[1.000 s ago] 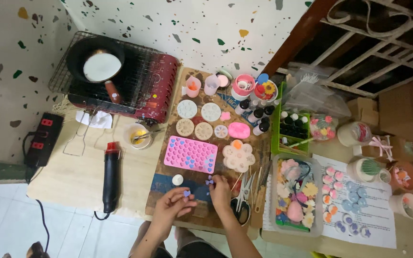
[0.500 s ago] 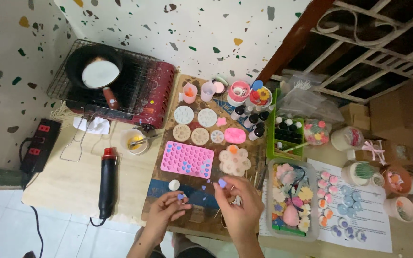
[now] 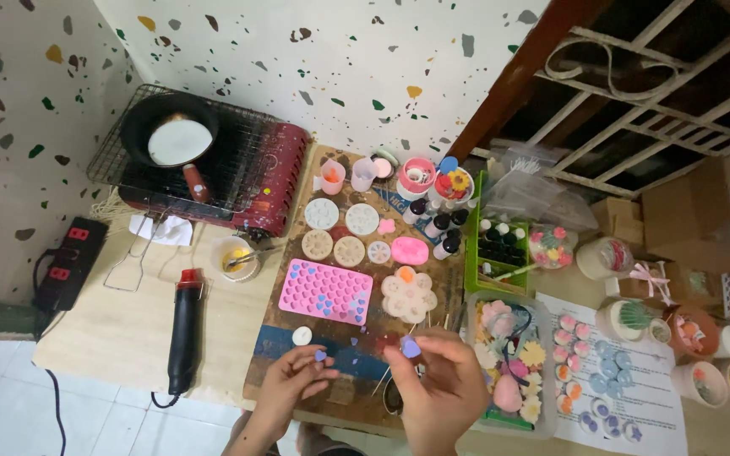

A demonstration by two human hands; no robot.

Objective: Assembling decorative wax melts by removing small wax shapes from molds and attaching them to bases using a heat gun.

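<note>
My right hand [image 3: 441, 388] is raised over the wooden board [image 3: 274, 329] and pinches a small purple heart-shaped piece [image 3: 411, 347] between thumb and fingers. My left hand [image 3: 293, 384] hovers low at the board's near edge with another tiny purple heart [image 3: 320, 355] at its fingertips. A pink silicone mould [image 3: 325, 291] with heart cavities, some filled purple, lies just beyond both hands. A flower-shaped cream mould [image 3: 408, 294] sits to its right. A small white disc [image 3: 301, 335] rests near my left hand.
A black heat gun [image 3: 182, 331] lies at the left. A pan [image 3: 171, 135] sits on a red stove [image 3: 276, 177] at the back. Round moulds [image 3: 340, 232], cups and dye bottles [image 3: 445, 224] crowd the board's far end. A clear tray [image 3: 517, 363] of wax shapes stands right, beside candles on paper [image 3: 661, 405].
My right hand has lifted off the board with a purple heart and moved right and nearer the camera. My left hand stays near the board's edge. The camera shifted slightly.
</note>
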